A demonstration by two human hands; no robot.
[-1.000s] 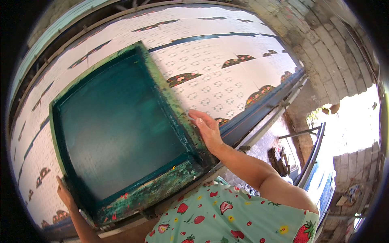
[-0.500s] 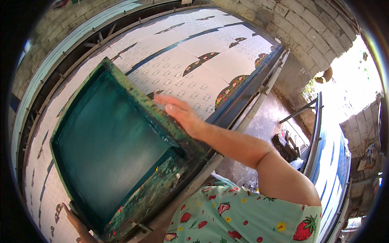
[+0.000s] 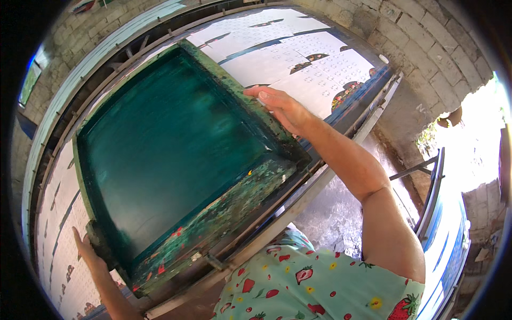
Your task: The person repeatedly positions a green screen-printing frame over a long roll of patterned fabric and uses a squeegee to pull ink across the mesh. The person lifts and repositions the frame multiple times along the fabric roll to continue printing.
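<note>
The green frame (image 3: 208, 224), with a dark green panel (image 3: 165, 149) stretched within it, is set at the near edge of the long surface (image 3: 358, 108), in front of the body and aslant to the picture. Its right side is met by the right hand (image 3: 285, 111), whose fingers are laid close together on the rim; whether the rim is clamped cannot be told, since the underside is hidden. The lower left corner is flanked by the left hand (image 3: 89, 253), its fingers held straight and its palm at or just beside the outer wall; contact and the place of the thumb cannot be made out. By this spread to opposite sides, the load is probably shared and twisting resisted, while the panel is left untouched by either hand. The near bar is brought close to the rail (image 3: 380, 109) that is run along the surface's edge, so little margin seems to be left on the body's side. More room appears to be offered along the surface to the left and the far right, where white printed sheets (image 3: 320, 90) are laid flat, though their faces could be scuffed by a low slide. The surface's far right end is bounded by a block wall (image 3: 416, 53), well apart from the frame.
</note>
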